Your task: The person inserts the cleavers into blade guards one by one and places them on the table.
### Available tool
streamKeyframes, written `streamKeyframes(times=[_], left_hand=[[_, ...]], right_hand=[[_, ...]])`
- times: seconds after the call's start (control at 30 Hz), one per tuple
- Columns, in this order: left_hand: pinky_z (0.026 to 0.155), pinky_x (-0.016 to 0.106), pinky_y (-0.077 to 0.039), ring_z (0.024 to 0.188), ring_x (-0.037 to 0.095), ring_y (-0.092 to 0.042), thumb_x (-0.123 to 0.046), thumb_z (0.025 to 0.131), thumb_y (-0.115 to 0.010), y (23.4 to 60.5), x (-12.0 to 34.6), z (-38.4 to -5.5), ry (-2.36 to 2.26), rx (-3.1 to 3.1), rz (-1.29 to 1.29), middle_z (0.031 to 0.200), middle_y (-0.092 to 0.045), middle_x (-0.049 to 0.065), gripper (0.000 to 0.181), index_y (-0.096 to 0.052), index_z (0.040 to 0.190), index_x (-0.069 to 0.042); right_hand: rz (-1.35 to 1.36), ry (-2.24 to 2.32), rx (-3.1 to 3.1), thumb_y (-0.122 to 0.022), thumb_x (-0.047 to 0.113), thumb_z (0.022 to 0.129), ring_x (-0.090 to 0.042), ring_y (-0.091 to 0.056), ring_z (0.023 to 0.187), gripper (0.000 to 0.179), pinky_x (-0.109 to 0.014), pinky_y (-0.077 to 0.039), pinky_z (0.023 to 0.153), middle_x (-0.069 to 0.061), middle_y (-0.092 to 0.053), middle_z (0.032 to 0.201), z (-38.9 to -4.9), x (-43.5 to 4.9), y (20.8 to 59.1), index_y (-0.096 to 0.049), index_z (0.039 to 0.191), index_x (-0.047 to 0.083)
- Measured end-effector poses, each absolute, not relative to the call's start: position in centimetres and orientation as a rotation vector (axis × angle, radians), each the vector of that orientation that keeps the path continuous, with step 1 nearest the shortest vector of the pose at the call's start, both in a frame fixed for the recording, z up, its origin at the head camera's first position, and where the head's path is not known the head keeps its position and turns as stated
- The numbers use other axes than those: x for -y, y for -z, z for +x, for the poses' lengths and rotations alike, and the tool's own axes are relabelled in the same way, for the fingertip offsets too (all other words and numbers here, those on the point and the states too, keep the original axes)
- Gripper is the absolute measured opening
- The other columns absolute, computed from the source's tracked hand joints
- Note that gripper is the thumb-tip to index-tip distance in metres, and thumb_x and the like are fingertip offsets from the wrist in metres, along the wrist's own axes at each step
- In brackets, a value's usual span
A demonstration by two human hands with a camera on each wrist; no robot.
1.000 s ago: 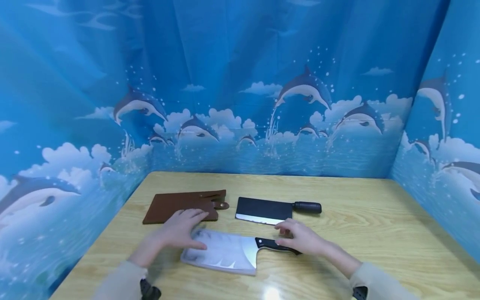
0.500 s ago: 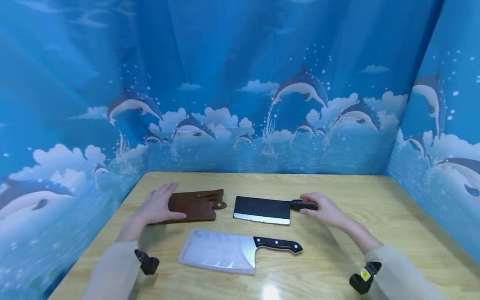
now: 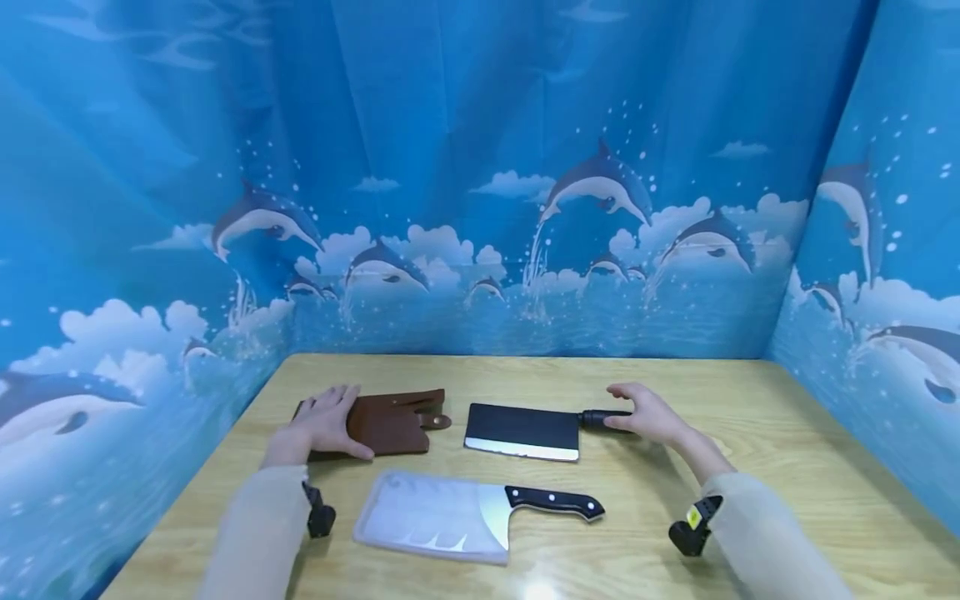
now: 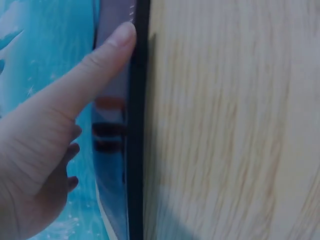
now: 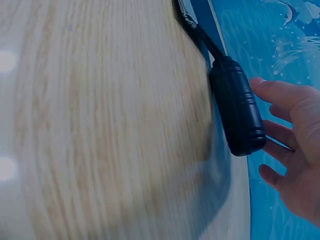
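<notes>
While the black cleaver (image 3: 521,429) lies flat on the table (image 3: 765,467) with its handle (image 3: 596,420) to the right, the head view shows both hands at work on either side of it. The right hand (image 3: 651,417) is at the cleaver's handle, thumb and forefinger wide apart with the handle between them. Left of the cleaver lies the brown sheath (image 3: 393,425), its strap (image 3: 435,422) toward the cleaver; the left hand (image 3: 322,429) lies over the sheath's far end, fingers spread wide. Nearer the person than the cleaver is the knife (image 3: 495,512), most of its blade inside a cloudy cover (image 3: 420,512). Behind the cleaver, past the table, hangs a dolphin curtain (image 3: 480,167).

The left wrist view is dim: the thumb stretches out straight over the sheath's surface, and the other fingers show only in part, so I cannot tell how firmly they press.

In the right wrist view, the thumb tip is just beside the cleaver's handle, the palm apart from it; whether any finger touches, I cannot tell.
</notes>
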State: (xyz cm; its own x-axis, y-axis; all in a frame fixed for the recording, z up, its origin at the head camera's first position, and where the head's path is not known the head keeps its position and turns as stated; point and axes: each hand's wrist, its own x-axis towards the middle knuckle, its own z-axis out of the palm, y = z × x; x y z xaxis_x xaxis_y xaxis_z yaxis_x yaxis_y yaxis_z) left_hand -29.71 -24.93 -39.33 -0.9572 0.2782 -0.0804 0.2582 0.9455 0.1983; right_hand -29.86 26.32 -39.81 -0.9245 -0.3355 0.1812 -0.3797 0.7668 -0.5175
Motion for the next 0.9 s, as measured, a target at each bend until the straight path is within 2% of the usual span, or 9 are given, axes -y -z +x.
streamKeyframes(times=[0.23,0.4,0.5,0.67,0.77,0.9], left_hand=[[0.103,0.067,-0.012,0.134,0.049,-0.017,-0.066,0.061,-0.074,39.1,24.2,-29.6,-0.232,-2.878,0.367,0.148,-0.02,0.03,0.122,-0.02,0.148,0.0],[0.104,0.065,-0.013,0.133,0.05,-0.019,-0.066,0.059,-0.075,38.7,24.0,-29.6,-0.204,-2.843,0.323,0.145,-0.022,0.033,0.124,-0.022,0.146,0.003],[0.101,0.068,-0.015,0.131,0.053,-0.018,-0.064,0.058,-0.077,38.5,23.8,-29.4,-0.211,-2.821,0.285,0.144,-0.02,0.036,0.125,-0.021,0.146,0.003],[0.096,0.071,-0.021,0.131,0.054,-0.017,-0.06,0.058,-0.08,38.1,23.6,-28.9,-0.198,-2.79,0.262,0.145,-0.019,0.035,0.124,-0.02,0.147,0.001],[0.095,0.07,-0.024,0.13,0.055,-0.02,-0.06,0.059,-0.079,38.2,23.7,-28.7,-0.196,-2.79,0.263,0.144,-0.022,0.034,0.122,-0.021,0.147,0.002],[0.094,0.069,-0.027,0.126,0.052,-0.029,-0.064,0.058,-0.077,38.7,23.8,-28.7,-0.205,-2.832,0.264,0.139,-0.031,0.035,0.122,-0.026,0.144,0.005]], right_hand=[[0.597,-0.942,2.902,-0.073,0.015,0.078,-0.045,-0.052,0.109,0.058,-0.056,-0.038,0.095,-0.03,-0.057,0.116,-30.7,-25.8,41.5,-0.05,0.125,-0.012],[0.57,-0.889,2.931,-0.072,0.014,0.078,-0.043,-0.053,0.109,0.052,-0.055,-0.038,0.095,-0.026,-0.059,0.115,-31.0,-25.1,42.1,-0.055,0.122,-0.008],[0.505,-0.892,2.963,-0.072,0.017,0.08,-0.041,-0.053,0.11,0.047,-0.054,-0.039,0.095,-0.023,-0.06,0.116,-31.1,-24.6,42.1,-0.059,0.119,-0.005],[0.492,-0.81,3.005,-0.072,0.019,0.081,-0.036,-0.057,0.102,0.039,-0.051,-0.043,0.09,-0.018,-0.063,0.109,-31.1,-23.8,41.8,-0.063,0.113,-0.001],[0.491,-0.753,3.017,-0.073,0.017,0.08,-0.033,-0.058,0.1,0.036,-0.05,-0.044,0.089,-0.016,-0.064,0.106,-30.9,-23.5,41.8,-0.063,0.11,0.0],[0.465,-0.69,3.03,-0.075,0.016,0.077,-0.034,-0.059,0.099,0.037,-0.051,-0.044,0.088,-0.016,-0.064,0.104,-30.6,-23.2,41.6,-0.063,0.109,0.001]])
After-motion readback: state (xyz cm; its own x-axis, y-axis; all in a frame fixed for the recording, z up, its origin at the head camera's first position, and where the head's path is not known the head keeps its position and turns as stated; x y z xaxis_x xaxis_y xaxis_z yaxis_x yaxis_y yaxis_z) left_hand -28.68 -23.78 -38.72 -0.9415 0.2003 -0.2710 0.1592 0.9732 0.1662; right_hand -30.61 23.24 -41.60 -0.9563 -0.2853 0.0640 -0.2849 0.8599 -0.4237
